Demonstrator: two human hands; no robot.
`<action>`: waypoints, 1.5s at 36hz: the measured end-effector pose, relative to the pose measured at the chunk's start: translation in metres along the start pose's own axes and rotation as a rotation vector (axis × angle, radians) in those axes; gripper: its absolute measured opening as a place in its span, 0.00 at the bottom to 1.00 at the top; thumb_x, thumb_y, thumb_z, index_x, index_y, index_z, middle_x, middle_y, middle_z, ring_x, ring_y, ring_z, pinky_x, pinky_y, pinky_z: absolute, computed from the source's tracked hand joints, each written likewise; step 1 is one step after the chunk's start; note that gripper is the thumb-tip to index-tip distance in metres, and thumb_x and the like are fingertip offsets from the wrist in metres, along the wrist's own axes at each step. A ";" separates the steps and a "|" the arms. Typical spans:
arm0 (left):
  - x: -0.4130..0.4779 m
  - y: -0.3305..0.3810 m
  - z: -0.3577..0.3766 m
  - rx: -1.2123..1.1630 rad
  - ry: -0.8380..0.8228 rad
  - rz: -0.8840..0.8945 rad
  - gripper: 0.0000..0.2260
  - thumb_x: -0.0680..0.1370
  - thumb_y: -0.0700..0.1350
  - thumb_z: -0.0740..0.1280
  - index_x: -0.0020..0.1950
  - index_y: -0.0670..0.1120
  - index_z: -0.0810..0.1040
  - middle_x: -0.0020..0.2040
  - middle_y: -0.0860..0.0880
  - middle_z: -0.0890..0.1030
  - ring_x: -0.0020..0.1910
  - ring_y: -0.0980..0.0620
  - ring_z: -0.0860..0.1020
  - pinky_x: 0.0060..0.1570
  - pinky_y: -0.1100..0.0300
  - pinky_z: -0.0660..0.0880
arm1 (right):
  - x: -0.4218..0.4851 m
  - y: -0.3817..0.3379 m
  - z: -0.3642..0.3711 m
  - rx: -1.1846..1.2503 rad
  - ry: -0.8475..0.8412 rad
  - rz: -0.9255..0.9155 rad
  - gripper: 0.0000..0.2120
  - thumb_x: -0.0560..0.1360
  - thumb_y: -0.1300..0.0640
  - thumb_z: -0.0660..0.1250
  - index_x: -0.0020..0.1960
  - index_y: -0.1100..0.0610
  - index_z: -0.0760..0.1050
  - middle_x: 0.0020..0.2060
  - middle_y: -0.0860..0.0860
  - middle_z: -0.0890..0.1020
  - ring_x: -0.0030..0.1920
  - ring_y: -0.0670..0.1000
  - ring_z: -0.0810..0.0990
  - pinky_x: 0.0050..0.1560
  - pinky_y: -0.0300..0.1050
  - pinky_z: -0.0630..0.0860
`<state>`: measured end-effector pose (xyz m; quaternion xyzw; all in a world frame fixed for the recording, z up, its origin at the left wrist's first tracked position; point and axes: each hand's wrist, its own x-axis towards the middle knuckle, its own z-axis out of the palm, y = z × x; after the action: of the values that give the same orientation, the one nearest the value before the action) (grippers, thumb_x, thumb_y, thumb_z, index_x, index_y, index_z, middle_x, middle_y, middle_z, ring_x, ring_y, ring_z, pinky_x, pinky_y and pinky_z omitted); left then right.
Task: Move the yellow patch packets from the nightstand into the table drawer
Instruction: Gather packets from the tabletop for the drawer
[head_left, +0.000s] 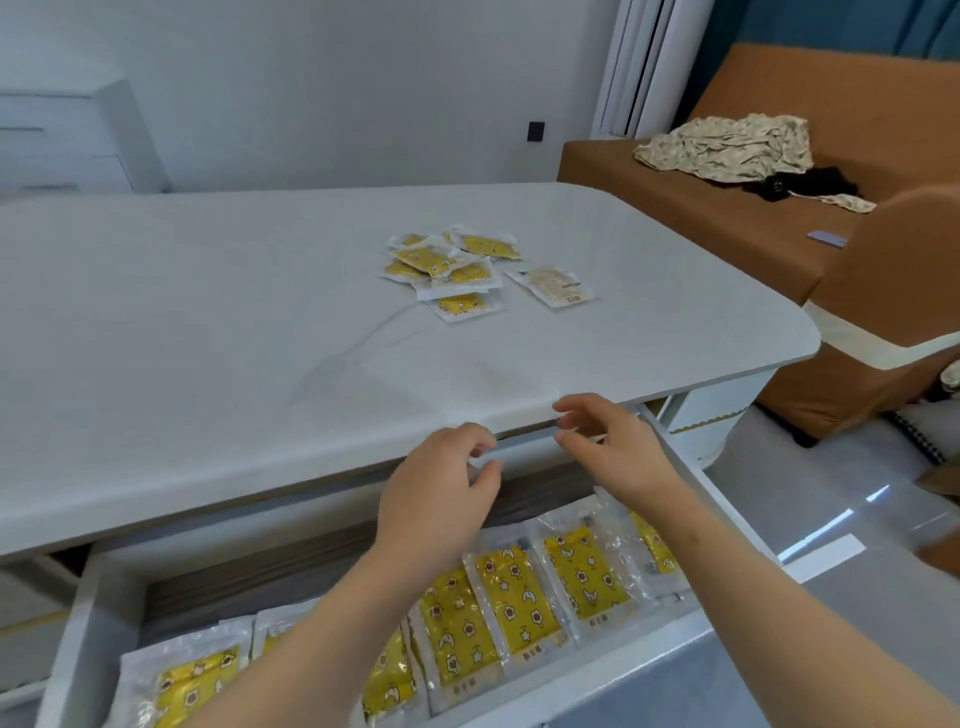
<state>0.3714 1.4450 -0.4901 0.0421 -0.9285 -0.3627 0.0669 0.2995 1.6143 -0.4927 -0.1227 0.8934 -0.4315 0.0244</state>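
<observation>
From where I stand, both hands hover over the open drawer (72, 639) at the table's (208, 312) front edge. The left hand (441, 493) and right hand (610, 447) have loosely curled fingers, thumbs apart, with nothing visible in them. A row of yellow patch packets (511, 608) fills the drawer, partly hidden by the forearms and cut off below. A loose pile of packets (447, 265) lies further back on the tabletop.

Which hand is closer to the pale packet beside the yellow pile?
Right. The right hand hovers nearly in line with the pale packet; the left hand is further left and back.
</observation>
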 end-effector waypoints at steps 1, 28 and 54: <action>0.004 0.002 -0.006 0.002 0.004 0.006 0.09 0.79 0.49 0.62 0.58 0.53 0.75 0.54 0.56 0.77 0.51 0.56 0.75 0.52 0.57 0.74 | 0.001 -0.006 -0.002 0.013 0.026 0.011 0.11 0.76 0.57 0.64 0.57 0.47 0.72 0.49 0.46 0.77 0.48 0.43 0.75 0.41 0.29 0.70; 0.215 -0.061 -0.029 0.526 0.454 0.244 0.16 0.70 0.45 0.57 0.57 0.46 0.71 0.62 0.42 0.77 0.65 0.45 0.66 0.54 0.45 0.74 | 0.180 -0.029 0.030 -0.810 0.188 -0.110 0.22 0.70 0.48 0.53 0.56 0.53 0.79 0.62 0.55 0.78 0.60 0.59 0.78 0.61 0.54 0.57; 0.251 -0.058 -0.022 0.522 -0.060 -0.011 0.27 0.77 0.65 0.50 0.75 0.61 0.51 0.77 0.58 0.49 0.77 0.51 0.43 0.72 0.41 0.41 | 0.247 -0.013 0.019 -0.635 0.143 0.164 0.26 0.76 0.44 0.55 0.73 0.46 0.58 0.71 0.45 0.65 0.71 0.50 0.61 0.68 0.55 0.56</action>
<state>0.1290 1.3558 -0.4899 0.0523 -0.9920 -0.1125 0.0242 0.0661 1.5329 -0.4797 -0.0212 0.9896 -0.1356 -0.0431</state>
